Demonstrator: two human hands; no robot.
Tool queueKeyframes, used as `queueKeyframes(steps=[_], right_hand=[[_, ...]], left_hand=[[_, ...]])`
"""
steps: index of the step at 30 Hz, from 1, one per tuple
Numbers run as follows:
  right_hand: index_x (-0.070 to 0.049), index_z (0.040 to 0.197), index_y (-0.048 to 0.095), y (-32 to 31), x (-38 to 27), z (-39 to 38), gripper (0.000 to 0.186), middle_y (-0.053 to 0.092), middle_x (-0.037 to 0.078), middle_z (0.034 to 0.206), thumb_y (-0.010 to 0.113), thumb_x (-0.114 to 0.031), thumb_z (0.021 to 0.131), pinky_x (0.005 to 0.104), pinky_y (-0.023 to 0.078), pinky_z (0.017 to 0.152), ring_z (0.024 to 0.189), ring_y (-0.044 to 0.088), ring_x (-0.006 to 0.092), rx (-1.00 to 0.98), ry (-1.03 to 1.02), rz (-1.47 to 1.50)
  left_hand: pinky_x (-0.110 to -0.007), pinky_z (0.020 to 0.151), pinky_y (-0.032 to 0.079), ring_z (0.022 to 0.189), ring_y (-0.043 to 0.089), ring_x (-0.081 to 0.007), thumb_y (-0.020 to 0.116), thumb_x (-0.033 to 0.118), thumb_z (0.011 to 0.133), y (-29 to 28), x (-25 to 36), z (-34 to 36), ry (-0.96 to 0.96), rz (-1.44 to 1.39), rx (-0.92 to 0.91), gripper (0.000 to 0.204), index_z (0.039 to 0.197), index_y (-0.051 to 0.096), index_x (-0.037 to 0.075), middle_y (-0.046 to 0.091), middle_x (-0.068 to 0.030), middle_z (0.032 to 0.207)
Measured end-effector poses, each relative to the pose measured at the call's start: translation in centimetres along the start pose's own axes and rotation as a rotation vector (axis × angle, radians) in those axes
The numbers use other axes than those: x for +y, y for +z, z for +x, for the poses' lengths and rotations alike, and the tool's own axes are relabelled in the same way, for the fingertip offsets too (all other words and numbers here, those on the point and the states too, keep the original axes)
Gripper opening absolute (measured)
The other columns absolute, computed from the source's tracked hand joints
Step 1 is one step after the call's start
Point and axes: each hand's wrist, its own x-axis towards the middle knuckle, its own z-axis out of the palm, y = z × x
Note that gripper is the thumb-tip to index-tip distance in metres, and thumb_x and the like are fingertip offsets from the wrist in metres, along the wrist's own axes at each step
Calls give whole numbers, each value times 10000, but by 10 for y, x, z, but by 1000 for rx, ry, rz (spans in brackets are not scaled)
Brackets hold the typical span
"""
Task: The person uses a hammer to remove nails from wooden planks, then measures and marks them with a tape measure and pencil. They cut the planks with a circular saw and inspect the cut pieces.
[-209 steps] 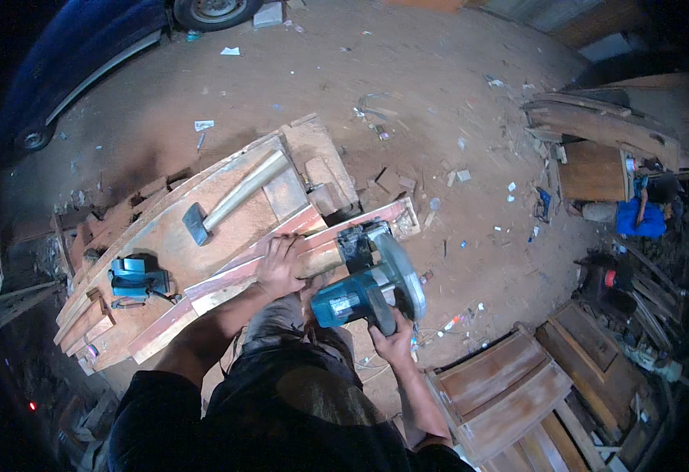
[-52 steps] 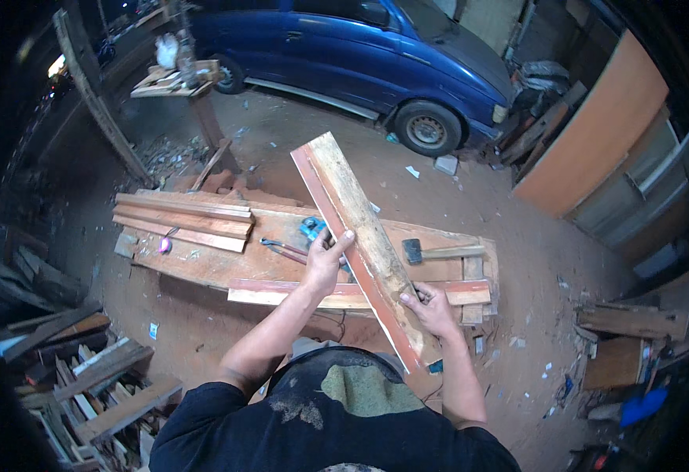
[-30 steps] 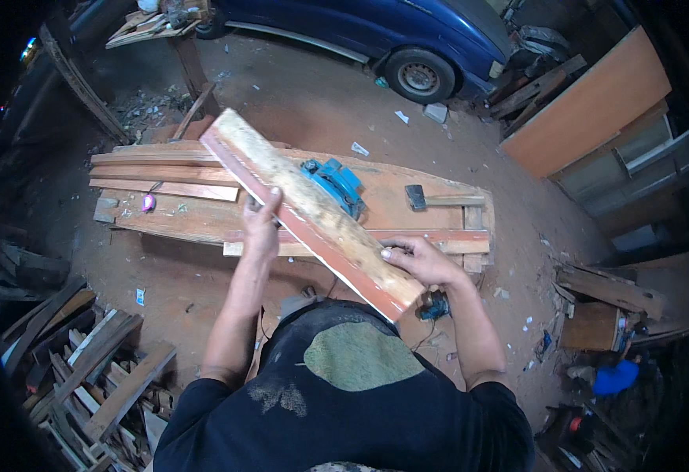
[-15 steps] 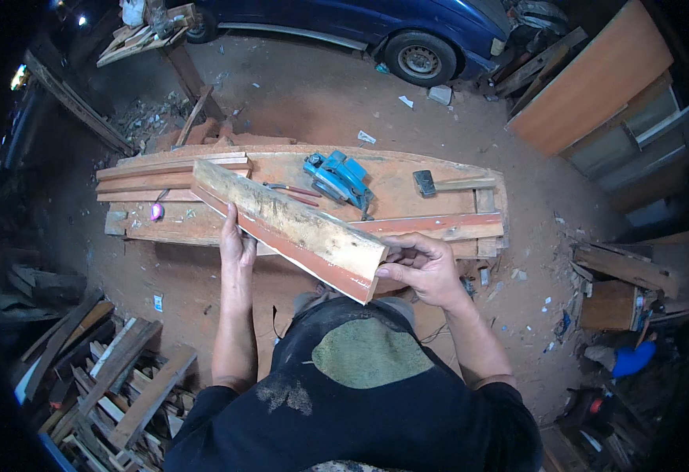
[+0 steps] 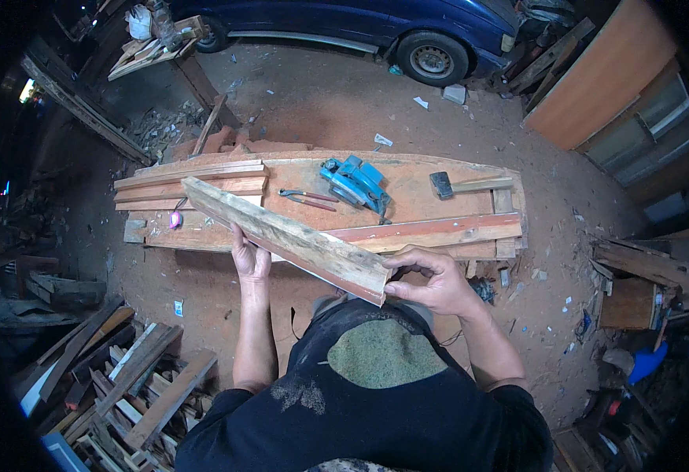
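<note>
A wooden board [image 5: 289, 236], pale with dark stains on one face and reddish along its lower side, is held slantwise in front of me. My left hand [image 5: 252, 256] supports it from beneath near its middle, with the fingers partly hidden behind it. My right hand [image 5: 431, 282] grips the near right end between thumb and fingers. Beyond it on the low wooden workbench [image 5: 297, 175] lie a blue electric planer [image 5: 354, 182], pincers with reddish handles [image 5: 309, 198] and a hammer [image 5: 441, 185]. A long reddish plank [image 5: 431, 230] rests along the bench's near right side.
Several timber strips [image 5: 191, 182] and a pink tape measure [image 5: 175, 219] are at the bench's left. Scrap wood [image 5: 144, 385] is heaped at lower left. A blue car [image 5: 337, 23] stands beyond the bench, and an orange-brown panel [image 5: 604, 75] leans at far right.
The board has turned in my hands, so less of its reddish side shows now. Both hands keep their hold. The whole view has shifted, with the bench now further right in the picture.
</note>
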Motion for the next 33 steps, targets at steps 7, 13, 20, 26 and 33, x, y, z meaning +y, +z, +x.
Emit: queueKeyframes(steps=[7, 13, 20, 26, 33], right_hand=[[-10, 1203, 684, -1, -6, 4, 378, 722, 111, 1145, 802, -99, 855, 340, 547, 946, 1071, 687, 184, -18, 53, -193], [-117, 1330, 623, 17, -2, 18, 447, 661, 117, 1151, 726, -212, 906, 391, 540, 904, 1053, 664, 265, 11, -58, -530], [-85, 1214, 703, 28, 23, 38, 324, 704, 128, 1119, 755, -166, 905, 375, 549, 891, 1050, 689, 294, -47, -69, -583], [-99, 1193, 703, 12, 54, 42, 290, 714, 127, 1153, 748, -168, 915, 370, 563, 864, 1038, 704, 288, 3, 26, -428], [-52, 1177, 656, -25, 145, 36, 257, 707, 139, 1152, 711, -109, 933, 395, 548, 896, 1065, 696, 301, -112, 166, -360]], left_hand=[[-503, 1127, 453, 1243, 622, -292, 661, 300, 998, 11, 10, 5, -25, -189, -127, 372, 1299, 653, 81, 692, -107, 1292], [-459, 1046, 533, 1141, 678, -228, 733, 412, 928, 36, 16, 4, 136, -131, -157, 484, 1313, 653, 129, 722, -31, 1242], [-488, 1082, 487, 1226, 610, -258, 751, 493, 887, 51, 32, -7, 184, 36, 54, 626, 1367, 587, 126, 667, -64, 1297], [-521, 1202, 313, 1408, 426, -263, 770, 608, 823, 76, 20, -13, 271, 254, 152, 875, 1500, 453, 153, 513, -50, 1489], [-543, 1212, 273, 1421, 407, -291, 680, 739, 809, 58, 130, -28, 614, 345, 484, 946, 1486, 475, 112, 481, -117, 1523]])
